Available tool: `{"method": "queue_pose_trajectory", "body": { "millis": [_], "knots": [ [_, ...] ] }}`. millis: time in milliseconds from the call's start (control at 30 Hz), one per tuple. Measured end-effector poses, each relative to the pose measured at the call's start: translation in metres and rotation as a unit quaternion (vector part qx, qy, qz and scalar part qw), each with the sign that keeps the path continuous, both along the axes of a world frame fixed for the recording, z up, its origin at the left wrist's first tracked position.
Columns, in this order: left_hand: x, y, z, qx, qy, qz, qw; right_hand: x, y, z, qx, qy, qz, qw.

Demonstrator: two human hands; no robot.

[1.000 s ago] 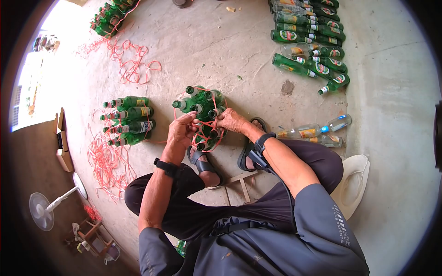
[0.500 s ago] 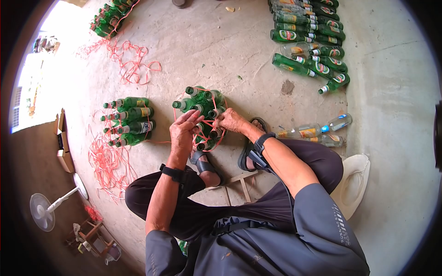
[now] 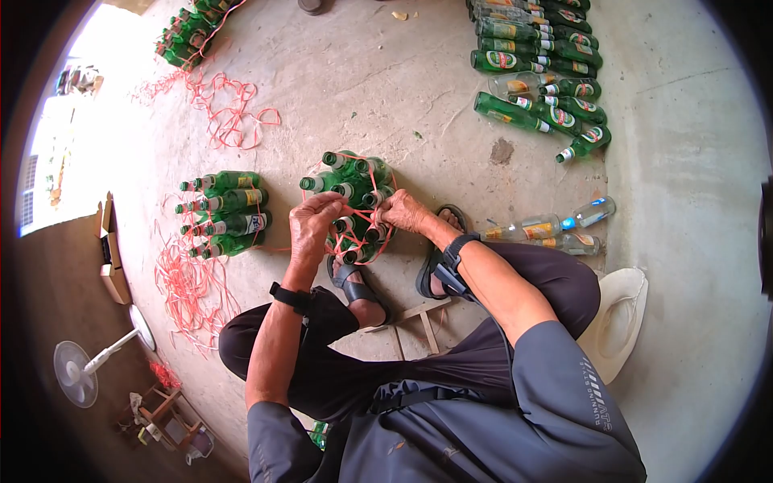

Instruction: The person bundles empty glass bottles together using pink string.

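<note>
A cluster of green glass bottles (image 3: 348, 191) stands upright on the floor in front of me, with pink plastic twine (image 3: 366, 214) wound round it and crossing over the necks. My left hand (image 3: 312, 225) is at the cluster's left side, its thumb and fingers pinched on the twine. On the right side, my right hand (image 3: 405, 212) is closed on the twine beside the bottle necks. The fingers of both hands hide part of the strands.
Another group of green bottles (image 3: 233, 213) lies at left, near a tangle of pink twine (image 3: 189, 290). Rows of bottles (image 3: 535, 56) lie at upper right. Clear bottles (image 3: 535, 228) lie beside my right foot. A low wooden stool (image 3: 417, 328) and a pale hat (image 3: 616, 326) are close to me.
My left hand has shifted slightly left and down, its fingers going from spread to pinched on the twine. My right hand stays almost in place.
</note>
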State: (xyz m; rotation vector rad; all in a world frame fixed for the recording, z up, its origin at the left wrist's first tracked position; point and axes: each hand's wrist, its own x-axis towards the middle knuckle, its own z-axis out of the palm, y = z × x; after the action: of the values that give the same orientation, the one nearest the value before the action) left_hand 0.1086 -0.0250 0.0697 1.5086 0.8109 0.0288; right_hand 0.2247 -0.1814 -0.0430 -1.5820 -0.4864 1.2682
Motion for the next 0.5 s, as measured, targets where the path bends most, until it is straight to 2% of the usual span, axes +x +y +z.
{"method": "queue_pose_trajectory", "body": {
  "millis": [67, 100, 167, 200, 267, 400, 467, 500],
  "knots": [
    [0.003, -0.001, 0.009, -0.072, -0.017, 0.048, 0.996, -0.001, 0.001, 0.001, 0.009, -0.014, 0.003, 1.000],
    [0.003, 0.000, 0.007, -0.073, -0.017, 0.048, 0.996, 0.000, 0.000, 0.000, 0.018, -0.027, 0.005, 0.999],
    [0.001, 0.004, 0.003, -0.006, -0.006, -0.002, 1.000, 0.000, 0.000, -0.003, 0.019, -0.017, 0.004, 1.000],
    [0.000, 0.004, 0.003, -0.006, -0.005, -0.002, 1.000, -0.001, 0.000, -0.004, 0.020, -0.006, 0.003, 1.000],
    [0.000, 0.003, 0.003, 0.136, 0.045, -0.081, 0.986, 0.000, 0.001, -0.006, 0.012, -0.018, 0.008, 1.000],
    [-0.004, 0.005, -0.003, 0.183, 0.031, -0.092, 0.978, -0.002, 0.000, -0.013, 0.015, -0.037, 0.004, 0.999],
    [-0.003, 0.005, 0.009, -0.030, 0.019, 0.005, 0.999, -0.004, 0.002, -0.010, 0.006, -0.046, -0.004, 0.999],
    [-0.004, 0.009, 0.008, -0.029, 0.019, 0.005, 0.999, -0.005, 0.002, -0.006, -0.002, -0.054, -0.011, 0.998]
  ]
}}
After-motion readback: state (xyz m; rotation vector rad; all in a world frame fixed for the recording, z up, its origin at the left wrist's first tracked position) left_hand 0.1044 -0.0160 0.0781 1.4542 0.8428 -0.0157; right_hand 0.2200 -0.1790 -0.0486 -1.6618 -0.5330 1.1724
